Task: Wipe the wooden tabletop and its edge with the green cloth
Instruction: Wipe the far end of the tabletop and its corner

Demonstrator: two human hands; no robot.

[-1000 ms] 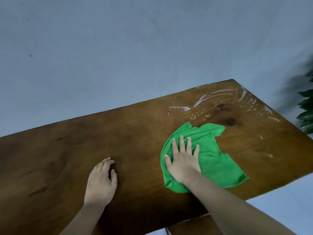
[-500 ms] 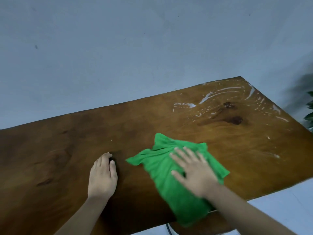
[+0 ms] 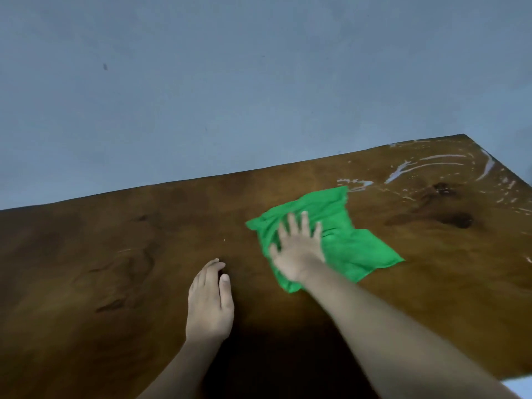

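Observation:
The green cloth lies spread on the dark wooden tabletop, right of centre. My right hand presses flat on the cloth's left part, fingers spread and pointing away from me, blurred by motion. My left hand rests flat on the bare wood, to the left of the cloth and nearer to me, touching only the table. Wet streaks shine on the wood at the far right corner, beyond the cloth.
A plain grey-blue wall rises behind the table's far edge. The table's right edge runs diagonally at the frame's right side. A strip of pale floor shows at the bottom right below the near edge.
My right hand has pushed the cloth away from the near edge, forward and to the right, toward the wet streaks. My left hand has stayed planted on the wood.

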